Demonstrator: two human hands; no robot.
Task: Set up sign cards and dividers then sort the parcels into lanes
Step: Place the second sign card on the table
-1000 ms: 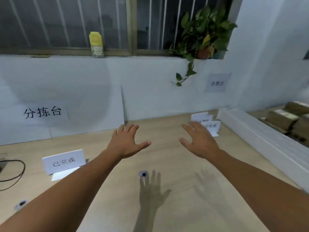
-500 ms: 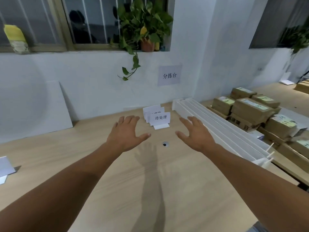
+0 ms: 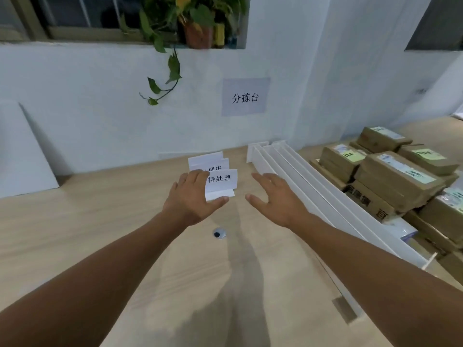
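A small stack of white folded sign cards point(image 3: 220, 180) stands at the back of the wooden table point(image 3: 100, 221); the front card carries black characters. My left hand point(image 3: 191, 197) is open, its fingers over the left edge of the front card, thumb below it. My right hand point(image 3: 274, 199) is open, just right of the cards and beside the long white dividers point(image 3: 300, 181), which lie side by side along the table's right part. Brown parcels point(image 3: 390, 176) with labels are stacked at the far right.
A round black-and-white marker point(image 3: 219, 233) sits on the table below my left hand. A white board point(image 3: 22, 156) leans on the wall at left. A paper sign point(image 3: 245, 97) hangs on the wall, and a potted plant point(image 3: 190, 23) trails from the windowsill.
The view has swung right and closer to the cards. Both hands have advanced toward the sign cards; my left hand now reaches the front card.
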